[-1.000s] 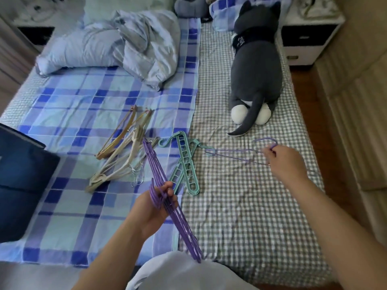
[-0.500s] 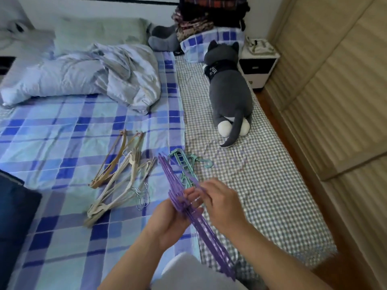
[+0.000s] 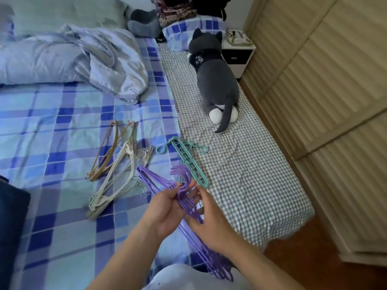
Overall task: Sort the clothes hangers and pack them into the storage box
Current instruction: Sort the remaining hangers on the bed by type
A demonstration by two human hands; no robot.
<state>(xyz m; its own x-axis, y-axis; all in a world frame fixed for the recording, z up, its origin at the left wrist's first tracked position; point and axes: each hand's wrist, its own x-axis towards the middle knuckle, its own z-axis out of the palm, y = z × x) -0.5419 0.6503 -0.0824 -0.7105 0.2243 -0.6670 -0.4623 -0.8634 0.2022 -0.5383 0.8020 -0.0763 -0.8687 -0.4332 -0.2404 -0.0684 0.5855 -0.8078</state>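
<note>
Head view, looking down over a bed: both hands meet near the centre foreground on a bundle of purple hangers (image 3: 189, 208). Left hand (image 3: 165, 208) is curled round the bundle just below the hooks, thumb on top. Right hand (image 3: 209, 218) lies against the right side of the same bundle with fingers bent round the necks; grip confirmed on both sides. Hooks of the bundle point away toward the far side, and the shoulder ends trail near, past a pale garment at the bottom edge. Just beyond the hands, a teal multi-slot hanger (image 3: 188, 162) lies flat on the grey checked sheet (image 3: 251, 185), touching the seam with the blue plaid sheet (image 3: 52, 143). Left of it, on the plaid, a heap of white hangers (image 3: 113, 185) overlaps a few tan hangers (image 3: 106, 153). A dark blue container edge (image 3: 10, 227) shows at far left. A grey plush cat (image 3: 217, 80) lies on the far right of the bed.
</note>
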